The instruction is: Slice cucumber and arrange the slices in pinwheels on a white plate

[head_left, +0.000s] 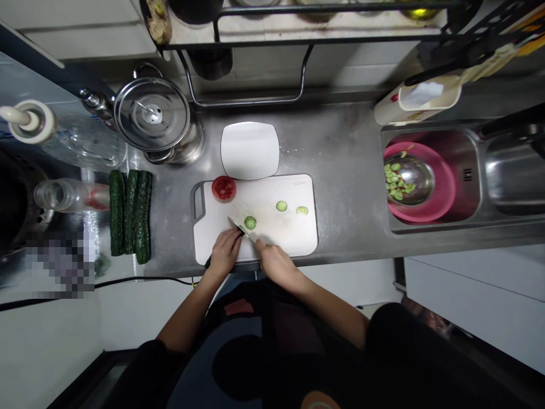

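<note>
Head cam: R hand [276, 263] clenches knife [247, 234]; L hand [225, 251] (curled) holds cuke [208, 262].

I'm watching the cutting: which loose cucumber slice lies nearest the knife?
The leftmost slice, close beside the knife; the other two slices lie farther right.

The left hand [226, 250] steadies a cucumber [208, 262] on a white cutting board [259, 244], while the right hand [276, 262] grips a knife [248, 235] whose blade lies close beside the left fingers. Three cucumber slices [250, 222] lie apart on the board, with a red bowl [223, 189] at its upper left and a white plate [250, 150] just beyond. Three whole cucumbers [130, 213] lie side by side on the counter [340, 170], near a lidded pot [152, 113].
</note>
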A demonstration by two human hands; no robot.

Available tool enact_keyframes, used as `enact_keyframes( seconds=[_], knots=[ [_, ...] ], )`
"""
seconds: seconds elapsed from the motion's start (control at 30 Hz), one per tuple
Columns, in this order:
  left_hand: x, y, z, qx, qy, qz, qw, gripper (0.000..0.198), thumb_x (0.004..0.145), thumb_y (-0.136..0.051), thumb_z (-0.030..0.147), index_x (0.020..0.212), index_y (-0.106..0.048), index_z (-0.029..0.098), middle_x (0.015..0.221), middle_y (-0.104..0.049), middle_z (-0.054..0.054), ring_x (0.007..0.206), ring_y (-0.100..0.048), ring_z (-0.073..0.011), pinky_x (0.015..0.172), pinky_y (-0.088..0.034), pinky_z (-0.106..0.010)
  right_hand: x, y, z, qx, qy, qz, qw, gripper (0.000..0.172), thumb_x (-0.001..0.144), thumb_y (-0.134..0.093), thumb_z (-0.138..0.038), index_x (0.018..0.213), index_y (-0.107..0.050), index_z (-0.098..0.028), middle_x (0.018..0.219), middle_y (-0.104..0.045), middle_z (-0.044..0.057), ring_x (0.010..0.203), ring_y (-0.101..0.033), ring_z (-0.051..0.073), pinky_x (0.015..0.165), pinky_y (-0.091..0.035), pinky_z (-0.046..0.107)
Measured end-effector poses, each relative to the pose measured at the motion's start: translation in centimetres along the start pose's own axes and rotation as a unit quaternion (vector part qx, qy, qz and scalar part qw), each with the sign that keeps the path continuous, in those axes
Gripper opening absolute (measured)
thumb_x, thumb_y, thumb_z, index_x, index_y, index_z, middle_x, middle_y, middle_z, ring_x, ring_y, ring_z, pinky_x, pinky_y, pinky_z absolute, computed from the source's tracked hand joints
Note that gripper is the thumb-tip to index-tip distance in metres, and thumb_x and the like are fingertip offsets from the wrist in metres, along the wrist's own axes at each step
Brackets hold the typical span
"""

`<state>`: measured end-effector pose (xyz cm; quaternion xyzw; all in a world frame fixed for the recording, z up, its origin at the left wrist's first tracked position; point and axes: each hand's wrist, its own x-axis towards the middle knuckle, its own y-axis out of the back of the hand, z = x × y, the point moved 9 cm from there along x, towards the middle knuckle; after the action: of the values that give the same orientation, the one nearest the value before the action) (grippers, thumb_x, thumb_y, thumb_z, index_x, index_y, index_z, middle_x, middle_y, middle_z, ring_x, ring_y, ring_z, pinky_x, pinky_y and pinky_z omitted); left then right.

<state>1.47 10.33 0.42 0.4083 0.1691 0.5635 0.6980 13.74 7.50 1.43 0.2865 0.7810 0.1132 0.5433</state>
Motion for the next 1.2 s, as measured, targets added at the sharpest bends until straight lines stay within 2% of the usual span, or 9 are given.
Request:
enact_keyframes(
  seconds=[0.23,0.5,0.6,0.73,0.83,0.93,1.07,1.13,1.2],
  knots=[
    [-0.1,-0.3,-0.4,0.003,0.013,-0.011,1.000,0.023,0.095,-0.047,0.025,0.105,-0.066,0.020,0.102,-0.072,-0.008,0.098,-0.067,-0.0188,0.090,-0.056,-0.037,1.0,-0.2,0.2,0.014,-0.011,0.023,1.000,0.046,0.083,-0.036,0.001,0.123,-0.052,-0.012,0.104,-0.069,0.016,0.092,-0.065,0.022,0.074,-0.044,0.029],
    [-0.3,-0.2,-0.9,0.012,0.051,-0.044,0.998,0.023,0.093,-0.050,0.027,0.107,-0.066,0.021,0.107,-0.071,-0.009,0.100,-0.066,-0.0207,0.090,-0.054,-0.037,-0.6,1.7,1.5,-0.009,-0.038,0.056,0.998,0.036,0.088,-0.037,-0.006,0.119,-0.052,-0.016,0.096,-0.069,0.012,0.087,-0.065,0.021,0.068,-0.042,0.026],
    [0.5,1.9,-2.5,0.018,0.102,-0.004,0.995,0.021,0.090,-0.052,0.028,0.104,-0.066,0.021,0.104,-0.072,-0.008,0.099,-0.066,-0.0209,0.090,-0.053,-0.036,-1.4,1.9,1.6,-0.030,-0.028,0.063,0.997,0.037,0.089,-0.036,-0.007,0.121,-0.051,-0.018,0.101,-0.066,0.011,0.085,-0.065,0.020,0.067,-0.043,0.026],
    [2.0,5.0,-6.0,0.050,0.205,0.053,0.976,0.021,0.086,-0.055,0.027,0.102,-0.066,0.019,0.101,-0.072,-0.009,0.097,-0.066,-0.0226,0.089,-0.051,-0.037,-1.8,1.9,1.7,-0.089,0.001,0.094,0.992,0.040,0.090,-0.035,-0.008,0.124,-0.051,-0.019,0.118,-0.058,0.013,0.082,-0.065,0.019,0.069,-0.046,0.027],
    [3.0,5.8,-7.8,0.067,0.244,0.061,0.966,0.022,0.082,-0.057,0.024,0.101,-0.065,0.018,0.099,-0.071,-0.009,0.096,-0.064,-0.0240,0.090,-0.049,-0.039,-1.8,1.8,1.8,-0.124,0.021,0.117,0.985,0.037,0.092,-0.036,-0.013,0.126,-0.050,-0.017,0.124,-0.052,0.016,0.086,-0.064,0.021,0.072,-0.048,0.030],
    [3.4,5.5,-8.5,0.076,0.251,0.054,0.964,0.022,0.080,-0.058,0.021,0.101,-0.064,0.018,0.098,-0.069,-0.010,0.096,-0.062,-0.0246,0.091,-0.048,-0.039,-1.5,1.9,2.1,-0.144,0.032,0.132,0.980,0.036,0.095,-0.035,-0.019,0.130,-0.047,-0.016,0.124,-0.050,0.017,0.094,-0.062,0.023,0.078,-0.049,0.033],
    [3.4,5.5,-8.1,0.084,0.223,0.060,0.969,0.022,0.080,-0.058,0.021,0.101,-0.064,0.018,0.099,-0.066,-0.011,0.096,-0.059,-0.0265,0.090,-0.047,-0.043,-1.2,1.9,2.6,-0.153,0.037,0.140,0.978,0.037,0.097,-0.038,-0.024,0.132,-0.046,-0.016,0.122,-0.050,0.017,0.099,-0.059,0.024,0.083,-0.047,0.035],
    [3.5,5.7,-6.8,0.096,0.191,0.074,0.974,0.023,0.081,-0.061,0.026,0.102,-0.065,0.019,0.105,-0.063,-0.013,0.101,-0.056,-0.0288,0.092,-0.045,-0.046,-1.0,1.8,2.7,-0.152,0.038,0.137,0.978,0.036,0.097,-0.039,-0.025,0.131,-0.046,-0.016,0.121,-0.050,0.016,0.100,-0.058,0.024,0.084,-0.047,0.035],
    [3.8,5.0,-4.4,0.093,0.135,0.062,0.985,0.026,0.083,-0.062,0.032,0.105,-0.066,0.020,0.110,-0.061,-0.014,0.105,-0.054,-0.0295,0.093,-0.044,-0.047,-0.8,1.7,2.8,-0.152,0.036,0.130,0.979,0.036,0.097,-0.038,-0.024,0.130,-0.047,-0.016,0.120,-0.050,0.016,0.099,-0.057,0.024,0.084,-0.046,0.035]
  ],
)
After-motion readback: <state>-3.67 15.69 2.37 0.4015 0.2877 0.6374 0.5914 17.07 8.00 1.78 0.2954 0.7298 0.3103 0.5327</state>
